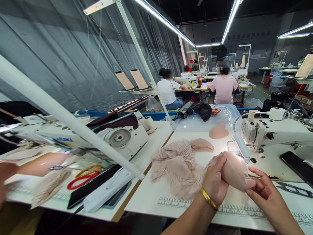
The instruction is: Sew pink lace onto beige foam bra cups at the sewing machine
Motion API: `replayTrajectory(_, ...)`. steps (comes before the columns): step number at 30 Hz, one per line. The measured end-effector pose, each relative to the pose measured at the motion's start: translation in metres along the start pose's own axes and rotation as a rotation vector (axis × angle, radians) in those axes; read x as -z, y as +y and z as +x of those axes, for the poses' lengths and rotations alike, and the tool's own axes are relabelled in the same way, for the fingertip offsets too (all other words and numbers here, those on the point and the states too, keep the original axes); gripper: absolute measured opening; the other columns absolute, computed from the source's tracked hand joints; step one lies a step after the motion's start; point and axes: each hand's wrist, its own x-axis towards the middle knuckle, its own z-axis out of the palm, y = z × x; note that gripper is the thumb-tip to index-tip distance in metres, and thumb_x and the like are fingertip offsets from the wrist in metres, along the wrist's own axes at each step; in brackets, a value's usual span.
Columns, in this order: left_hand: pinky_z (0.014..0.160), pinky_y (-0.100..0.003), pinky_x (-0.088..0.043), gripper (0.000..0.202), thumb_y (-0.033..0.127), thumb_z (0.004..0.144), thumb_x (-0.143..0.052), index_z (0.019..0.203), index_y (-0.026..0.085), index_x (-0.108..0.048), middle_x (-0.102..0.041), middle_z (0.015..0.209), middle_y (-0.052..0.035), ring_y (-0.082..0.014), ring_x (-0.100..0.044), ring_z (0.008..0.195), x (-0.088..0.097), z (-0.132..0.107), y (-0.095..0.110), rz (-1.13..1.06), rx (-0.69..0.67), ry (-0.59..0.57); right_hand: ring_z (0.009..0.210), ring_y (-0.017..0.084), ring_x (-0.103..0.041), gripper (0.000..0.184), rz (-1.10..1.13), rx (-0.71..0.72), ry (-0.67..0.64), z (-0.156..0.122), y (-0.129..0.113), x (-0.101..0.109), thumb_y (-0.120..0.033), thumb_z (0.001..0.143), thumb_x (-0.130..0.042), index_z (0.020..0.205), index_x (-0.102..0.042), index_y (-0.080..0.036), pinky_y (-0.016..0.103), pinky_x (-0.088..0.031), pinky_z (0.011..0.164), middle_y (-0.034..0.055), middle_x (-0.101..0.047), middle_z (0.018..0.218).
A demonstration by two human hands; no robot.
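Observation:
A beige bra cup (235, 171) is held up over the white sewing table, in front of the machine's needle area. My left hand (217, 181), with a gold bracelet at the wrist, grips the cup's left side, thumb on top. At the cup's lower right edge, the thumb and fingers of my right hand (264, 191) pinch the fabric. Crumpled beige lace fabric (178, 163) lies left of my left hand and runs up to it. Behind the lace is a small stack of beige cup pieces (202, 145); another cup piece (218, 131) rests farther back.
A white sewing machine (281, 130) stands at right, with a black phone (297, 167) and thread snips (294, 189) before it. Left are another machine (122, 138), scissors (84, 178) and a co-worker's blurred hand (7, 173). A thread stand (138, 49) rises between.

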Motion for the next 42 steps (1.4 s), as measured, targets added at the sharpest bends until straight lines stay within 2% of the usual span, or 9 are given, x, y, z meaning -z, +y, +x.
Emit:
replayTrajectory(3, 0.09, -0.039, -0.054, 0.037, 0.053, 0.084, -0.08, 0.1, 0.02, -0.079, -0.074, 0.097, -0.0079, -0.0254, -0.07, 0.094, 0.01, -0.005, 0.019, 0.401, -0.055, -0.442, 0.082, 0.02, -0.066, 0.053, -0.19, 0.146, -0.059, 0.012, -0.008, 0.014, -0.047, 0.089, -0.075, 0.137, -0.061, -0.031, 0.032, -0.054, 0.079, 0.0007, -0.069, 0.086)
replayTrajectory(5, 0.091, -0.043, -0.052, 0.034, 0.051, 0.075, -0.087, 0.094, 0.025, -0.082, -0.075, 0.09, -0.0068, -0.0293, -0.07, 0.091, 0.017, -0.004, 0.033, 0.641, -0.086, -0.737, 0.088, 0.022, -0.065, 0.033, -0.41, 0.355, -0.202, 0.032, -0.017, 0.029, -0.041, 0.093, -0.069, 0.126, -0.069, -0.033, 0.032, -0.053, 0.078, 0.0034, -0.071, 0.094)
replayTrajectory(7, 0.1, -0.048, -0.046, 0.024, 0.035, 0.06, -0.095, 0.079, 0.03, -0.082, -0.075, 0.083, -0.0044, -0.0328, -0.071, 0.092, 0.022, 0.004, 0.04, 0.749, -0.114, -0.877, 0.088, 0.023, -0.064, 0.017, -0.715, 0.588, -0.461, 0.057, -0.027, 0.04, -0.03, 0.099, -0.061, 0.105, -0.077, -0.034, 0.034, -0.051, 0.078, 0.0036, -0.074, 0.094)
replayTrajectory(9, 0.11, -0.051, -0.034, 0.016, 0.021, 0.061, -0.089, 0.067, 0.032, -0.078, -0.076, 0.084, -0.0048, -0.0354, -0.069, 0.1, 0.023, 0.019, 0.038, 0.883, -0.204, -0.967, 0.086, 0.022, -0.063, 0.026, -0.97, 0.712, -0.585, 0.082, -0.033, 0.044, -0.023, 0.103, -0.054, 0.095, -0.077, -0.034, 0.034, -0.049, 0.079, 0.0021, -0.075, 0.093)
replayTrajectory(14, 0.105, -0.053, -0.034, 0.019, 0.01, 0.073, -0.067, 0.066, 0.026, -0.075, -0.076, 0.102, -0.0079, -0.0302, -0.068, 0.093, 0.021, 0.06, 0.016, 1.446, -0.483, -1.26, 0.093, 0.021, -0.063, 0.031, -1.024, 0.785, -0.578, 0.109, -0.027, 0.043, -0.014, 0.103, -0.049, 0.096, -0.076, -0.029, 0.03, -0.049, 0.075, 0.0033, -0.074, 0.094)
replayTrajectory(21, 0.107, -0.066, -0.034, 0.024, 0.012, 0.08, -0.064, 0.096, 0.024, -0.077, -0.065, 0.13, -0.0044, -0.0303, -0.062, 0.113, 0.017, 0.051, 0.001, 1.955, -0.326, -1.156, 0.096, 0.021, -0.061, 0.037, -1.167, 0.752, -0.621, 0.1, -0.022, 0.051, -0.007, 0.102, -0.038, 0.107, -0.071, -0.024, 0.03, -0.047, 0.073, 0.0048, -0.073, 0.104)
replayTrajectory(25, 0.106, -0.07, -0.034, 0.028, 0.013, 0.08, -0.064, 0.101, 0.027, -0.077, -0.062, 0.135, -0.0035, -0.0308, -0.06, 0.116, 0.015, 0.045, -0.008, 1.981, -0.306, -1.073, 0.1, 0.023, -0.064, 0.036, -1.219, 0.721, -0.553, 0.104, -0.02, 0.054, -0.016, 0.105, -0.039, 0.114, -0.072, -0.028, 0.032, -0.052, 0.078, 0.0039, -0.075, 0.118)
replayTrajectory(32, 0.106, -0.07, -0.033, 0.021, 0.026, 0.09, -0.063, 0.106, 0.029, -0.075, -0.058, 0.138, -0.0054, -0.0307, -0.059, 0.117, 0.022, 0.047, -0.024, 1.94, -0.378, -0.983, 0.091, 0.024, -0.071, 0.04, -1.219, 0.693, -0.476, 0.11, -0.013, 0.061, -0.02, 0.1, -0.043, 0.119, -0.076, -0.033, 0.037, -0.06, 0.084, 0.0025, -0.078, 0.118)
replayTrajectory(42, 0.093, -0.06, -0.04, 0.021, 0.024, 0.085, -0.063, 0.102, 0.028, -0.075, -0.058, 0.134, -0.0083, -0.0342, -0.056, 0.121, 0.028, 0.046, -0.032, 1.898, -0.413, -1.01, 0.102, 0.025, -0.073, 0.04, -1.27, 0.685, -0.404, 0.108, -0.004, 0.064, -0.022, 0.101, -0.044, 0.125, -0.074, -0.035, 0.037, -0.06, 0.083, 0.0024, -0.078, 0.12)
